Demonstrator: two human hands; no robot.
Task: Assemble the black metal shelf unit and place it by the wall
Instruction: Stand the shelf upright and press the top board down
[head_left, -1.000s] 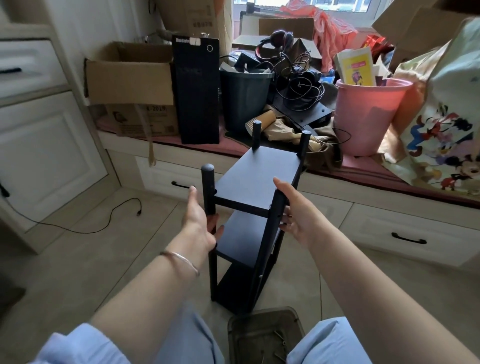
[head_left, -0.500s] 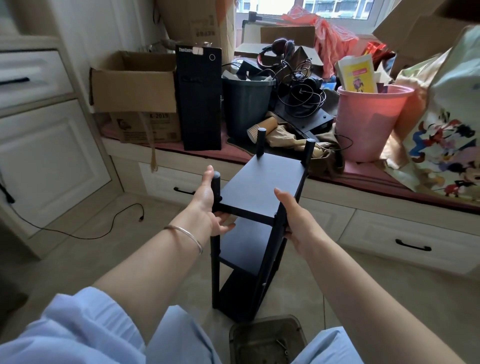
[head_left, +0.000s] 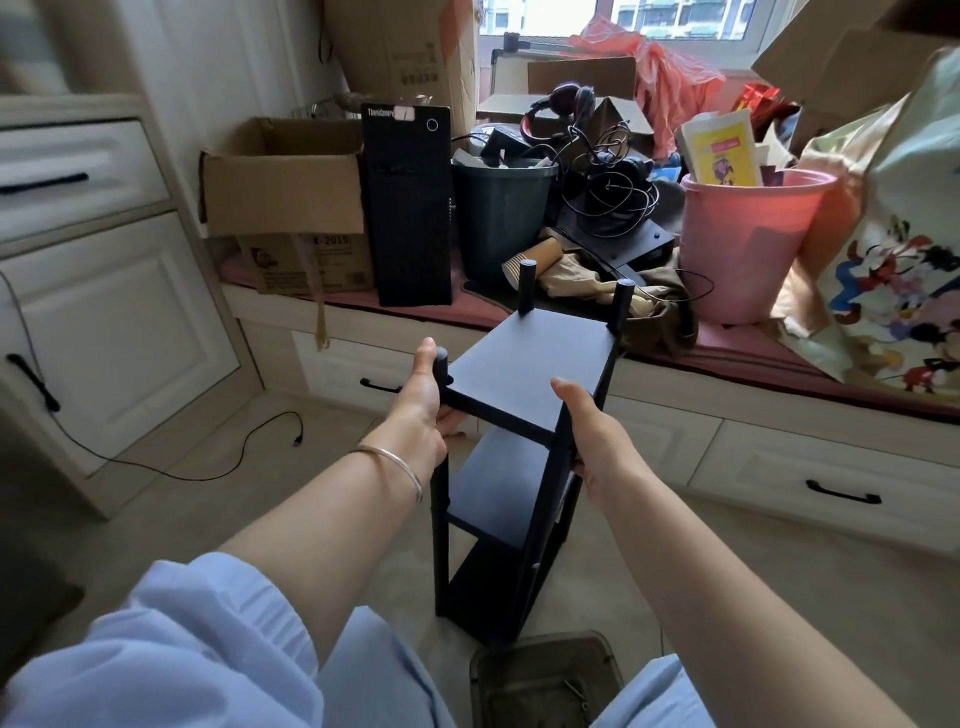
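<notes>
The shelf (head_left: 524, 384) is matte black with three flat tiers joined by four round posts that project above the top tier. It stands upright at frame centre, long axis vertical, feet on the floor (head_left: 218, 499). The left hand (head_left: 423, 410) grasps the near-left post; the right hand (head_left: 597, 431) grasps the near-right post.

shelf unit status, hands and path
Left hand and right hand grip shelf unit posts. Unit upright on floor. Window bench close ahead.
</notes>
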